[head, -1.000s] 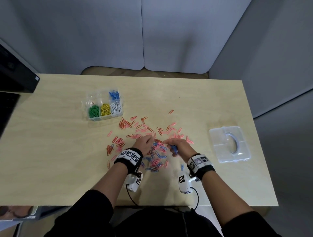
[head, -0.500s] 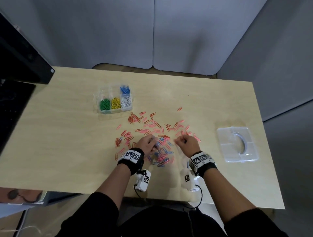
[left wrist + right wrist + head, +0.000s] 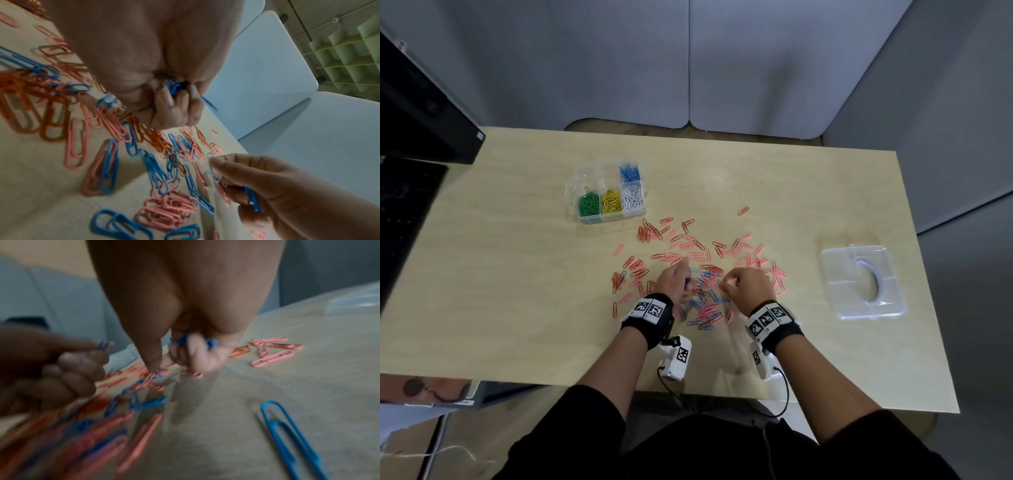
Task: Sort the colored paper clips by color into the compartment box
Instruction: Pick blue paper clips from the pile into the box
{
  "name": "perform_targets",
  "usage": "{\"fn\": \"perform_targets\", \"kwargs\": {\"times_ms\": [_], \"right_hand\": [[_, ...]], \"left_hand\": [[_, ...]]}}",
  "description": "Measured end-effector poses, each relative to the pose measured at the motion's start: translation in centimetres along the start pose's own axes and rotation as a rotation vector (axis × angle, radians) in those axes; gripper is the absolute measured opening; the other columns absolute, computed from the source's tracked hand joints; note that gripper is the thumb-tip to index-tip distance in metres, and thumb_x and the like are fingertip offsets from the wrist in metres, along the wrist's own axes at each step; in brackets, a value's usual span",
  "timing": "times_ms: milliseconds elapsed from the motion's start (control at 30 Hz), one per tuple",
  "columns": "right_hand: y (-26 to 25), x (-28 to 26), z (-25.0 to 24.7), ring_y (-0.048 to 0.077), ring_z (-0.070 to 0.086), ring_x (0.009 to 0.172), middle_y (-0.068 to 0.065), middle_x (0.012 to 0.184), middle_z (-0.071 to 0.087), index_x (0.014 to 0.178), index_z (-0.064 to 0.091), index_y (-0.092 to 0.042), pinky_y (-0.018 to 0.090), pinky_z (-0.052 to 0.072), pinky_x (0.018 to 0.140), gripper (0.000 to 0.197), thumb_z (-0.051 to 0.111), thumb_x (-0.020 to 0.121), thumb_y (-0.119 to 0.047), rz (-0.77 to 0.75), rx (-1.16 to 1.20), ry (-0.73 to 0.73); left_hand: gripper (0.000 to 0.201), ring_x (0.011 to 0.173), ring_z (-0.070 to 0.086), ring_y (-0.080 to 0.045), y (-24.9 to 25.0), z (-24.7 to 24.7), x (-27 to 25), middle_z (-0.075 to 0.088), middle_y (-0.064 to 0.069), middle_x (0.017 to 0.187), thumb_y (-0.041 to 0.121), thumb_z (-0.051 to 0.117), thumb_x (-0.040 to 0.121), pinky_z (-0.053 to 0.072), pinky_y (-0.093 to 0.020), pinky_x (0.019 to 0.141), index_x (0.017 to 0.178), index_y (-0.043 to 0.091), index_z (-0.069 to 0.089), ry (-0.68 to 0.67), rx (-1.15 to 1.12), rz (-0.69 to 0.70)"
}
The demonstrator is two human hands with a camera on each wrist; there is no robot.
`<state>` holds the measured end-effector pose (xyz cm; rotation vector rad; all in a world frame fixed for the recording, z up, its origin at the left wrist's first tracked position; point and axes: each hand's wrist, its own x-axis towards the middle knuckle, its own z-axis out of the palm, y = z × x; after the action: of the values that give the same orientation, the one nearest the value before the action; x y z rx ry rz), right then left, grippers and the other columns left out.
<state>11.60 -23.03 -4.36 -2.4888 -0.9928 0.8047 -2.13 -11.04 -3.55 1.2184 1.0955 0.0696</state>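
both hands (image 3: 674,279) (image 3: 748,286) still over pile (image 3: 705,301), clutching blue clips (image 3: 173,86).

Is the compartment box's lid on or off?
Off. The compartment box stands open-topped by the pile; its clear lid lies apart at the table's right.

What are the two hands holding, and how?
Blue paper clips. The left hand bunches some in its curled fingers; the right hand does too.
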Motion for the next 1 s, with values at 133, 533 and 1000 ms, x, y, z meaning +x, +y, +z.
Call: {"fn": "perform_targets", "kwargs": {"times_ms": [133, 533, 1000], "right_hand": [[1.1, 0.2, -0.5, 0.017, 0.059, 0.070, 0.001, 0.078, 0.065, 0.079, 0.062, -0.016, 0.027, 0.048, 0.063, 0.015, 0.067, 0.091, -0.024, 0.022, 0.386, -0.088], [-0.6, 1.7, -2.9, 0.017, 0.049, 0.061, 0.005, 0.074, 0.053, 0.091, 0.064, 0.000, 0.023, 0.040, 0.050, 0.016, 0.054, 0.095, -0.012, 0.325, 1.323, -0.281], [0.8, 2.8, -1.8, 0.019, 0.056, 0.054, 0.003, 0.059, 0.061, 0.079, 0.073, -0.019, 0.034, 0.052, 0.061, 0.018, 0.075, 0.083, -0.036, 0.082, 0.392, 0.019]], "left_hand": [[0.038, 0.047, 0.041, -0.012, 0.3, -0.4, 0.2, 0.053, 0.000, 0.059, 0.037, 0.045, 0.102, 0.034, -0.020, 0.045, 0.074, 0.015, 0.057, -0.020, 0.147, 0.114], [0.029, 0.043, 0.030, -0.012, 1.4, -0.6, 1.4, 0.044, -0.010, 0.061, -0.006, 0.026, 0.086, 0.021, -0.016, 0.039, 0.072, 0.014, 0.041, -0.137, -0.081, -0.063], [0.029, 0.046, 0.037, -0.009, 2.2, -1.6, 3.2, 0.047, 0.000, 0.062, 0.011, 0.033, 0.105, 0.029, -0.022, 0.044, 0.118, 0.021, 0.058, -0.190, 0.079, 0.009]]}}
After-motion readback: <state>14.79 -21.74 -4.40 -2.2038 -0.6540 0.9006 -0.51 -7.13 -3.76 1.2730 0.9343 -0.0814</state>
